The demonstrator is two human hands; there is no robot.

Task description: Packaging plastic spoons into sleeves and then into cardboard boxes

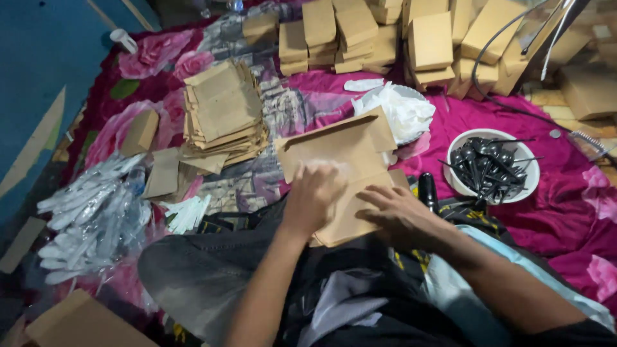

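Floral cloth: a magenta sheet with pink roses is spread under everything, from 9 o'clock across to 3 o'clock.
Assembled boxes: brown cardboard boxes are stacked in rows along 12 o'clock to 1 o'clock.
Wrapped packets: a heap of clear-wrapped white pieces is seen at 9 o'clock, just beside the person's knee.
Flat box blanks: a fanned pile of unfolded brown cardboard is set at 11 o'clock, well apart from the hands.
Cardboard sleeve: the flat brown piece being handled is laid at centre, on the lap's far edge, its upper flap raised toward 12 o'clock.
White bowl: a round bowl filled with black plastic cutlery is placed at 3 o'clock, near the right hand.
White tissue: a crumpled white bundle is seen at 1 o'clock, just beyond the sleeve.
Left hand: it is pressed on the sleeve's middle with fingers curled; the grip is narrow, and whether anything is pinched cannot be told.
Right hand: it is laid flat on the sleeve's lower right edge, fingers spread, the grip wide and closed on nothing.
Black handle: a dark upright piece is seen just beside the right hand at 2 o'clock.
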